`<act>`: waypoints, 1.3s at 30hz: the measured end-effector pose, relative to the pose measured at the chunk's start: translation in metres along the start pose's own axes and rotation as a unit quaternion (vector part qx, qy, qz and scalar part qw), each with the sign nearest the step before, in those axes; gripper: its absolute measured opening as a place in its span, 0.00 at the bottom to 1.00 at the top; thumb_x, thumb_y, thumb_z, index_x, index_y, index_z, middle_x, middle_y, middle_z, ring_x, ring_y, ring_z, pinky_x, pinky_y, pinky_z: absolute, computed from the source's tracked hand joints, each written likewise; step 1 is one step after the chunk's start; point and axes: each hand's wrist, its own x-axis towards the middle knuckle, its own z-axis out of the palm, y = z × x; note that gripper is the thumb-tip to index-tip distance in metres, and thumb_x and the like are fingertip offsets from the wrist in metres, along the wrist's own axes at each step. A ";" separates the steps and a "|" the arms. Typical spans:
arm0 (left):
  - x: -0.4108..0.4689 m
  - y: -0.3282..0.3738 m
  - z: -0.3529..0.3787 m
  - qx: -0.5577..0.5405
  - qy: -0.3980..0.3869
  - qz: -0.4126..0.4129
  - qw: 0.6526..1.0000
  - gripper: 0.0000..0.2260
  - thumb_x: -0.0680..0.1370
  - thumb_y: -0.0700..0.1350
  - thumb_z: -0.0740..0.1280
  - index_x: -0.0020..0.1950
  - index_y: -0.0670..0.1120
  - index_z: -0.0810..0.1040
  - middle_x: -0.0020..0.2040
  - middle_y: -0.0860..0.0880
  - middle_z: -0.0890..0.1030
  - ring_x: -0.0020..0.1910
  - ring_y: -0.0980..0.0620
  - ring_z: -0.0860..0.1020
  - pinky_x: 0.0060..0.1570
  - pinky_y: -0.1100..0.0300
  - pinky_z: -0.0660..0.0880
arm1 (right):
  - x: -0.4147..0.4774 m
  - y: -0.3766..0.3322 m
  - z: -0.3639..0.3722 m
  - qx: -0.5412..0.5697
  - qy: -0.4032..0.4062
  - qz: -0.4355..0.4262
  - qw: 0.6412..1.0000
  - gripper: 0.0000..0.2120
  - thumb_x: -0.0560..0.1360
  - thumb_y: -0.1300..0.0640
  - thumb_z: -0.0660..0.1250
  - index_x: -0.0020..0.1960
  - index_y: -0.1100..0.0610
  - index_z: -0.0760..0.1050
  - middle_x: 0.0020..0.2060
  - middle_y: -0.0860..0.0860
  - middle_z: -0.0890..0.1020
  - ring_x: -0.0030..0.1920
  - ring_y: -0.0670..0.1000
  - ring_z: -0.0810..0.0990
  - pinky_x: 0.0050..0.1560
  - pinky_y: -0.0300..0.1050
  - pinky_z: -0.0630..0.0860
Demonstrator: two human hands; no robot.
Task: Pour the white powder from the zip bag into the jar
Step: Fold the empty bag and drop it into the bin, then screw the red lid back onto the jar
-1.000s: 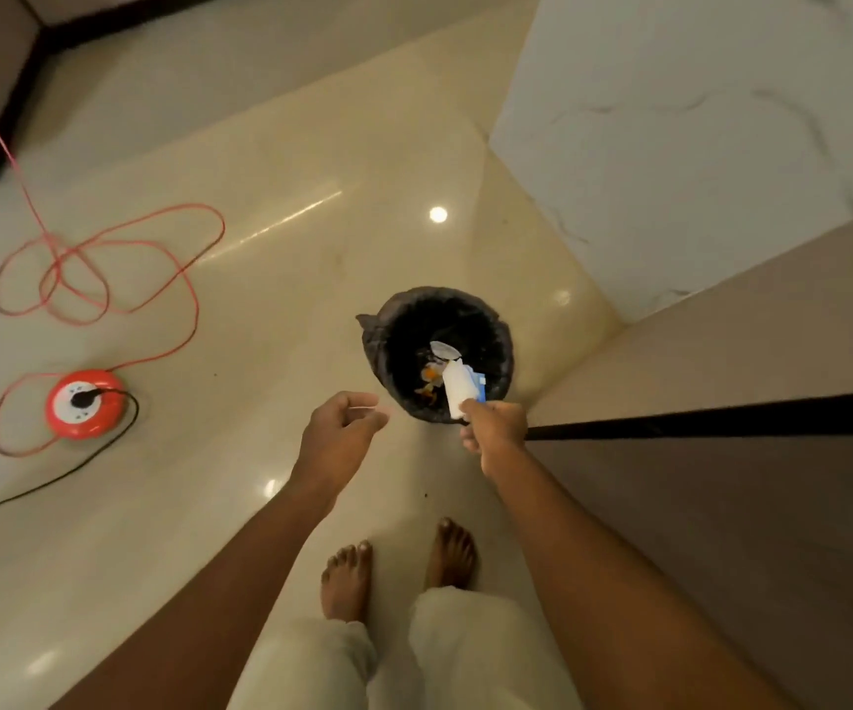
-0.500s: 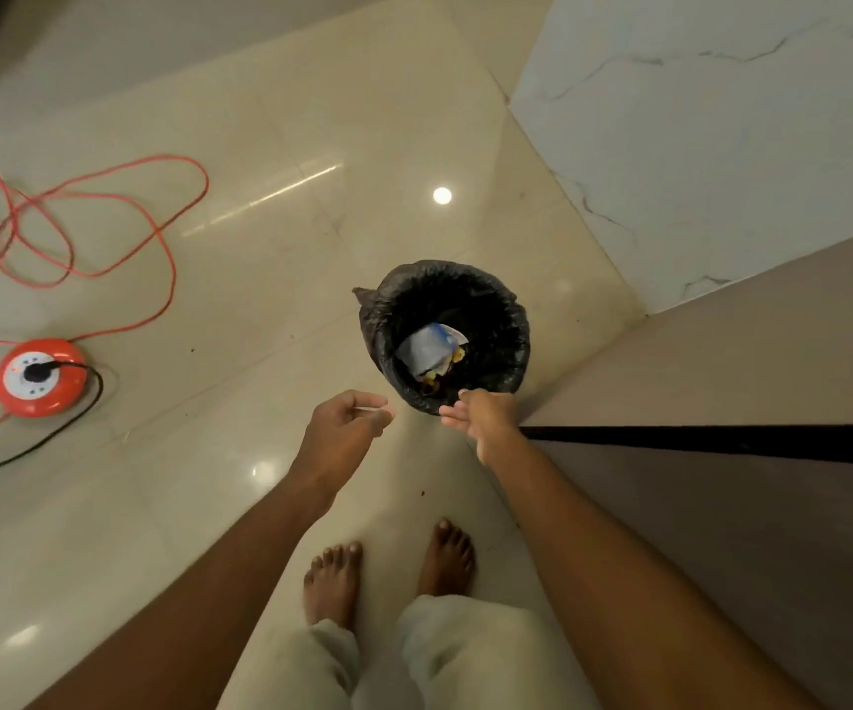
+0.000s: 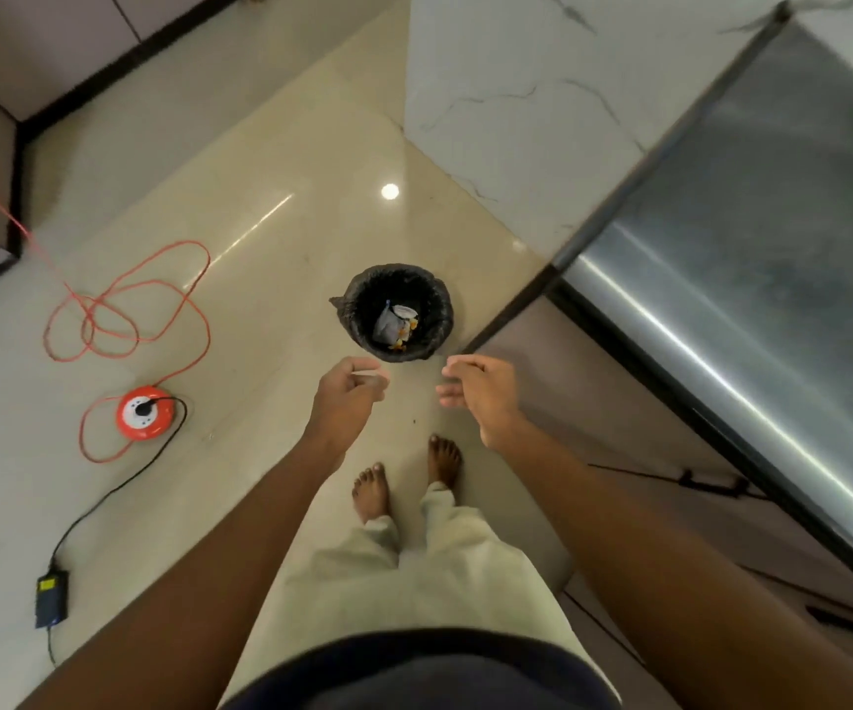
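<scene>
Above tiled floor [image 3: 271, 212], both hands' grips hang loosely curled, empty.

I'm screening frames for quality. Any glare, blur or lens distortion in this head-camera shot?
Head view: a ceiling-light spot glares on the glossy floor, bright streaks cross the steel panel, wide-angle bending skews straight edges, and the left hand and right hand look slightly motion-blurred.

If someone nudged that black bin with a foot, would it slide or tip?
The bin would probably slide: the floor looks glossy. It seems light, holding only a few scraps. It looks squat, so tipping seems unlikely.
</scene>
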 end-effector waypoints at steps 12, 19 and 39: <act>-0.089 0.079 0.126 0.150 -0.160 0.235 0.947 0.07 0.81 0.46 0.72 0.58 0.56 0.82 0.48 0.51 0.85 0.48 0.60 0.83 0.49 0.66 0.77 | -0.147 -0.019 -0.170 -0.032 0.199 -0.240 0.950 0.05 0.82 0.56 0.69 0.51 0.52 0.84 0.43 0.49 0.87 0.38 0.49 0.87 0.38 0.38 0.82; -0.125 0.118 0.263 0.180 -0.257 0.337 0.888 0.08 0.80 0.42 0.73 0.58 0.50 0.83 0.49 0.53 0.86 0.50 0.55 0.84 0.52 0.61 0.79 | -0.176 -0.008 -0.306 0.009 0.345 -0.256 0.903 0.04 0.81 0.55 0.70 0.53 0.51 0.83 0.40 0.49 0.86 0.38 0.48 0.87 0.38 0.44 0.83; -0.121 0.175 0.602 0.262 -0.341 0.374 0.822 0.53 0.63 0.56 0.86 0.81 0.53 0.61 0.79 0.49 0.67 0.77 0.51 0.68 0.74 0.52 0.69 | -0.058 -0.040 -0.606 -0.443 0.266 -0.001 0.856 0.28 0.73 0.48 0.67 0.73 0.43 0.69 0.74 0.59 0.69 0.73 0.67 0.69 0.67 0.61 0.73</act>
